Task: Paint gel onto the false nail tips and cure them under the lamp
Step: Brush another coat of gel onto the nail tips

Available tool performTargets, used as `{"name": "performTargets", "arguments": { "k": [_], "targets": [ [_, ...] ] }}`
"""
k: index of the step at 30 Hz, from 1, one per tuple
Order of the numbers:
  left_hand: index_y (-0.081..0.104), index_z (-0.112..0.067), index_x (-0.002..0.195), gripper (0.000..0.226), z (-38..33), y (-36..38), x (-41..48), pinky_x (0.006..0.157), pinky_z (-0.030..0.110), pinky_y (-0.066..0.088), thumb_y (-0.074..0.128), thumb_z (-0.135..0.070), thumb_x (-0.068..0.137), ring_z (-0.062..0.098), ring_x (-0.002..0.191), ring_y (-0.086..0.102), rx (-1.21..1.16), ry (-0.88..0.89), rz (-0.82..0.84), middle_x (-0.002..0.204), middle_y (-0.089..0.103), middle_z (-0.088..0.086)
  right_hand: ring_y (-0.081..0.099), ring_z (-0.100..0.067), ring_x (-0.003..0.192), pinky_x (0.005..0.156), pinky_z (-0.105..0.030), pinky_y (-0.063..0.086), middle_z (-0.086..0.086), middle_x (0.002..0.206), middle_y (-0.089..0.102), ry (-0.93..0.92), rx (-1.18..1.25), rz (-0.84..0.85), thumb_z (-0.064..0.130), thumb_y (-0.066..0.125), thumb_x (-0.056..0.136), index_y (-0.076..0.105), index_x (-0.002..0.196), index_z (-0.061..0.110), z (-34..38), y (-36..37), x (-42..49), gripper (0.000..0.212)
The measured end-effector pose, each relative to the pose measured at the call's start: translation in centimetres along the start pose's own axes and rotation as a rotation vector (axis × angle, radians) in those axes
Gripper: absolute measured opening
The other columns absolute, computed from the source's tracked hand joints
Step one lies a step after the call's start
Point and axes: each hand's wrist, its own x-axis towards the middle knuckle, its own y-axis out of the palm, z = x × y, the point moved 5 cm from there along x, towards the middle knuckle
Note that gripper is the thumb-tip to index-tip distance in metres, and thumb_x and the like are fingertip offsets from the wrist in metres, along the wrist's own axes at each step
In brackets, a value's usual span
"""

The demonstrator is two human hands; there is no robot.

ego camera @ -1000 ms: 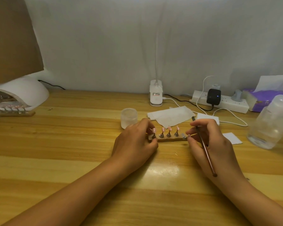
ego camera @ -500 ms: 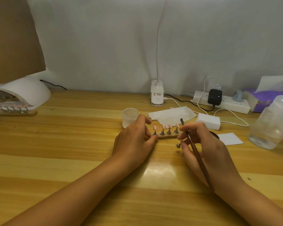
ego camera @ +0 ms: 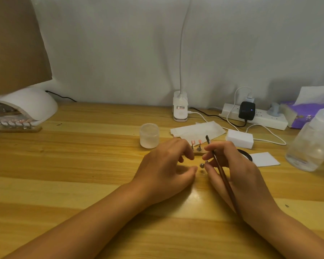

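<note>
Right hand (ego camera: pixel 238 171) grip: clenched round the brush (ego camera: pixel 223 172), fingertips also pinching one small metal stand (ego camera: pixel 201 165), held apart from the wooden rack (ego camera: pixel 197 153), just above the table (ego camera: pixel 82 165).

Left hand (ego camera: pixel 166 165): fingers loosely curled, thumb near the stand. It appears to hold nothing, though its fingers hide part of the rack.

Two nail tips (ego camera: pixel 200 141) show upright on the rack.

Curing lamp (ego camera: pixel 26 105) far left.

Risk: the stand is tiny and shares its pinch with the brush. A slip would drop it, or smear gel.
</note>
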Motion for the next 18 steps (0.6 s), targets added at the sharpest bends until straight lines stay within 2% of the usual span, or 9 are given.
{"name": "performTargets", "arguments": {
  "k": [4,10,18],
  "targets": [
    [0.060,-0.031,0.102,0.021,-0.2,0.5,0.0,0.069,0.036,0.053,0.071,-0.035,0.085,0.003,0.085,0.058,-0.090,0.051,0.043,0.097,0.061,-0.020,0.063,0.006,0.092,0.079,-0.011,0.052,0.016,0.098,0.063,-0.006,0.053,-0.015,0.014,0.072,0.083,0.049,0.114,0.029,0.3,0.0,0.1,0.042],
    [0.067,-0.026,0.095,0.012,0.6,0.6,0.3,0.065,0.038,0.054,0.073,-0.022,0.086,0.005,0.075,0.062,-0.221,0.014,0.037,0.087,0.065,-0.019,0.063,0.005,0.093,0.079,-0.009,0.051,0.020,0.099,0.062,0.005,0.132,0.010,0.015,0.073,0.082,0.047,0.114,0.032,0.5,0.1,0.3,0.045],
    [0.071,-0.023,0.096,0.011,0.7,0.7,0.4,0.061,0.029,0.051,0.075,-0.022,0.086,0.008,0.072,0.060,-0.272,-0.010,0.067,0.091,0.068,-0.013,0.064,0.003,0.093,0.076,-0.005,0.049,0.016,0.097,0.063,0.061,0.187,0.008,0.013,0.074,0.081,0.047,0.111,0.034,0.3,0.1,0.6,0.045]
  ]
}}
